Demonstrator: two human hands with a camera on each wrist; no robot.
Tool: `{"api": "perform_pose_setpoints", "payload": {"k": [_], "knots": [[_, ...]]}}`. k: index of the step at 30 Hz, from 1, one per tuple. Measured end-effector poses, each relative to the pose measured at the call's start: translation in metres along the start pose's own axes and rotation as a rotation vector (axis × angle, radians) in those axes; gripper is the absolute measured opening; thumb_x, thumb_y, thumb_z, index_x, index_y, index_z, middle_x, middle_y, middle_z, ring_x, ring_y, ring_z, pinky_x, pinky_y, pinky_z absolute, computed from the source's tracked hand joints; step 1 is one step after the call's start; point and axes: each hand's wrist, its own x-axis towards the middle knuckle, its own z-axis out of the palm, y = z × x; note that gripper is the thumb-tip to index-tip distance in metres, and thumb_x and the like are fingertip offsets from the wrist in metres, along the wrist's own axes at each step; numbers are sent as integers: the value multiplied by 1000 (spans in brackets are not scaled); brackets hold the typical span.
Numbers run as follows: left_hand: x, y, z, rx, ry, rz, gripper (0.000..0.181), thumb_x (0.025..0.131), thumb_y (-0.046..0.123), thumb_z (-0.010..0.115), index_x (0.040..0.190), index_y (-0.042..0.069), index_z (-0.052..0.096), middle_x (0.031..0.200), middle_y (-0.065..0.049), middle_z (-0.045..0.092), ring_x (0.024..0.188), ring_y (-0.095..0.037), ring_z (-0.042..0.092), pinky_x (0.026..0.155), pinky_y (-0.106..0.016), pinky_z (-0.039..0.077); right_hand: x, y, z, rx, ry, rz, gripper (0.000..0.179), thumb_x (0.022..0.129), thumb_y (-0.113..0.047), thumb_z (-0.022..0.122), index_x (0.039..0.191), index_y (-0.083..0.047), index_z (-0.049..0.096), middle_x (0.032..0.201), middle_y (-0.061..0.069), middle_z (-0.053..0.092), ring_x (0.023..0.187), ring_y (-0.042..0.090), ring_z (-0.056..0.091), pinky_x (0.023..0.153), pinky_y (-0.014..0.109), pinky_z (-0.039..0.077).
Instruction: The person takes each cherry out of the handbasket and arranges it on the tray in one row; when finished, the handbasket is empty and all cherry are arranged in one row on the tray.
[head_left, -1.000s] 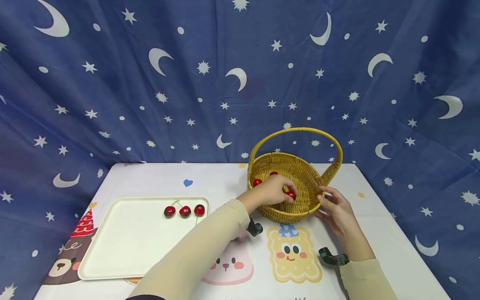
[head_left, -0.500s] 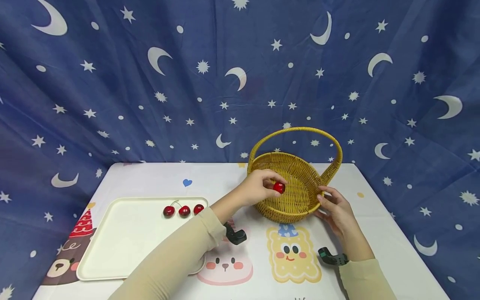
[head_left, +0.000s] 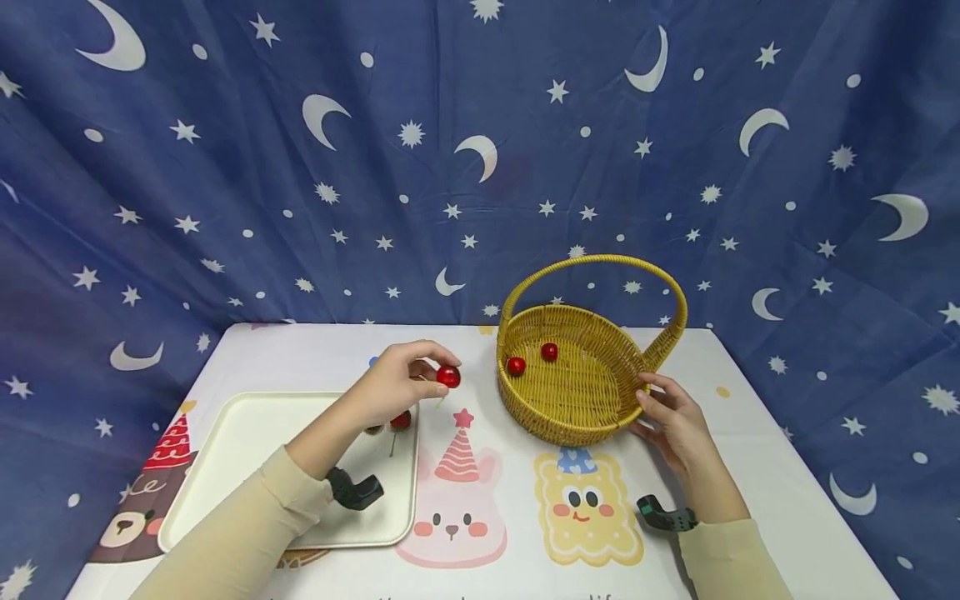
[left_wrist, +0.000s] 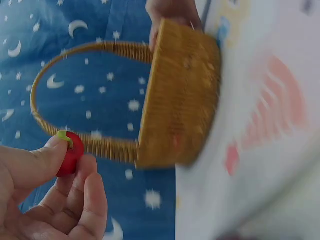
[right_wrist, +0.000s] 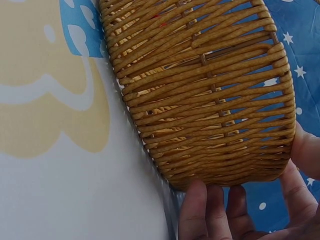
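Observation:
My left hand (head_left: pixel 393 387) pinches a red cherry (head_left: pixel 448 376) between thumb and fingers, above the gap between tray and basket. A green stem end shows on that cherry (left_wrist: pixel 70 155) in the left wrist view. My right hand (head_left: pixel 677 429) grips the right rim of the yellow wicker basket (head_left: pixel 570 429), thumb at the rim and fingers under its side (right_wrist: pixel 215 115). Inside the basket lie two cherries, one by the left wall (head_left: pixel 516 366) and one farther back (head_left: pixel 550 352). On the white tray (head_left: pixel 232 450), a stemmed cherry (head_left: pixel 401 420) lies near the right edge, with another partly hidden behind my left wrist.
The basket's tall arched handle (head_left: pixel 600 259) rises over its opening. Beneath everything is a white tablecloth (head_left: pixel 480 517) printed with cartoon figures. A blue curtain (head_left: pixel 525 167) with moons and stars hangs right behind the table.
My left hand has lifted the cherry out of the basket and carried it left toward the tray. My right hand stays at the basket's rim, and the basket has not moved.

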Motion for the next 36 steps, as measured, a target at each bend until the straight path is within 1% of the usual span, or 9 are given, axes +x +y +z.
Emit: {"api": "perform_pose_setpoints", "payload": {"k": [2,5,10,13,16,20,24,30,36], "knots": [[-14,-7,-15,28,28,-36,38,89,-4,81,125,9,76,118,-13,78,92,-22,72,77,-27,60,0,0,0,2,-3,-4,48,109,-20,64,155,-19,51,139,0,49,119,14,62,89,32,62],[-34,-21,-37,71,67,-72,37,90,-3,80,125,7,74,117,-16,76,92,-23,70,70,-27,58,0,0,1,3,-5,-8,48,109,-20,63,155,-18,51,138,0,49,120,15,61,88,31,62],[-65,-43,-73,178,146,-126,35,91,-1,80,125,6,74,116,-17,76,92,-20,70,70,-26,55,-1,0,0,6,-6,-10,49,109,-19,63,157,-17,49,136,-1,50,119,14,62,88,31,62],[-81,-56,-91,242,177,-172,36,91,0,80,126,4,73,117,-18,76,90,-16,69,70,-25,55,0,1,0,6,-7,-10,49,110,-19,62,157,-17,49,138,0,49,119,15,62,89,32,62],[-93,-71,-103,290,178,-222,36,91,0,80,127,2,72,116,-19,75,83,-14,67,66,-27,55,0,2,0,4,-11,-10,48,109,-20,63,156,-18,50,140,1,49,120,15,61,90,32,62],[-102,-89,-109,322,133,-279,35,92,1,79,126,2,72,115,-19,73,82,-16,64,65,-27,54,1,1,0,3,-13,-13,46,109,-21,64,153,-20,52,141,1,49,119,14,62,90,32,62],[-105,-100,-108,369,103,-296,33,92,1,77,124,4,73,115,-17,73,88,-20,62,69,-27,52,1,2,0,12,-18,-7,45,109,-21,64,153,-21,52,142,3,49,117,12,63,90,33,62],[-104,-101,-108,422,93,-300,30,90,1,79,119,6,74,114,-15,74,90,-21,61,74,-30,50,1,3,0,5,-11,7,47,109,-21,64,155,-21,51,142,1,49,117,12,62,90,33,61],[-103,-101,-109,432,80,-300,34,90,2,79,123,5,74,116,-16,73,92,-21,61,76,-30,50,1,3,-1,7,-14,-6,47,109,-21,64,155,-20,51,142,2,49,117,12,61,89,32,61]]}}
